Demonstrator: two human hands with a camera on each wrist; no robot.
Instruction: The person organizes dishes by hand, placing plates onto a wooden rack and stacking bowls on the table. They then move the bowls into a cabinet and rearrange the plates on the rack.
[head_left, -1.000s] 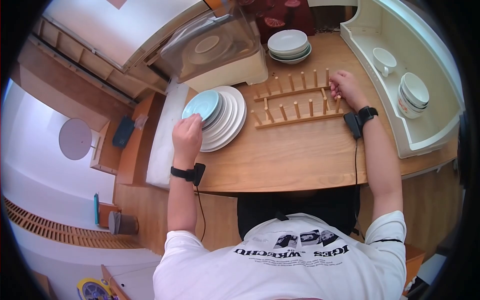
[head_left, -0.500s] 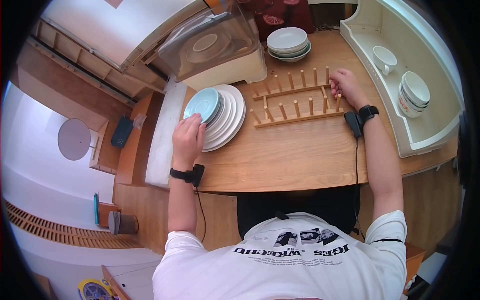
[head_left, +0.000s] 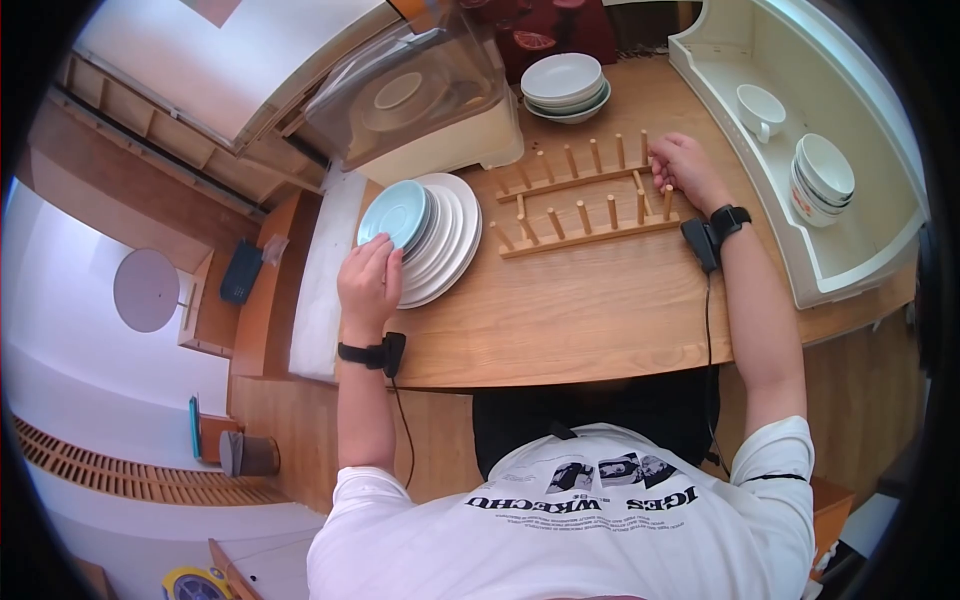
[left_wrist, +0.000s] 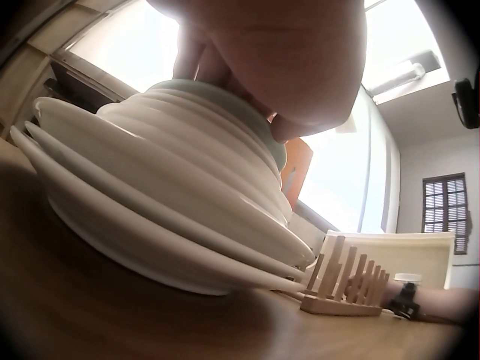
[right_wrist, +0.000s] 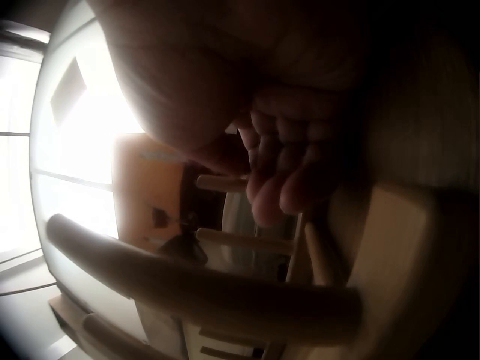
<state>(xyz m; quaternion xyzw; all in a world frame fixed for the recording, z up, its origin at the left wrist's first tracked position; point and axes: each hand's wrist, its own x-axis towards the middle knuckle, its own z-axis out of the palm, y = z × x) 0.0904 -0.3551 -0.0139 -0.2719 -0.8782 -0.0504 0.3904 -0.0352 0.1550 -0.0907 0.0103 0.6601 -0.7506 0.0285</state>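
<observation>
A: Progress?
B: Barely begun, I'd judge. Blue plate (head_left: 393, 210) tops white plates (head_left: 462, 215), beside rack (head_left: 590, 237); none between pegs. Stack likely all left.
A: Hands?
B: Left hand (head_left: 368, 285) at blue rim; pinching, can't tell. Right hand (head_left: 690, 167) loosely curled, nothing held, by rack's end.

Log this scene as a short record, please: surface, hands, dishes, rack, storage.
surface: wooden table
left_hand: left hand, fingers at rim of light-blue plate
right_hand: right hand, at right end of wooden rack; grip unclear
plate_stack: light-blue plate on top, larger white plates below
rack_load: no plates between pegs
back_bowls: stacked bowls, behind rack
storage: cream unit, holding white cup and bowl stack
</observation>
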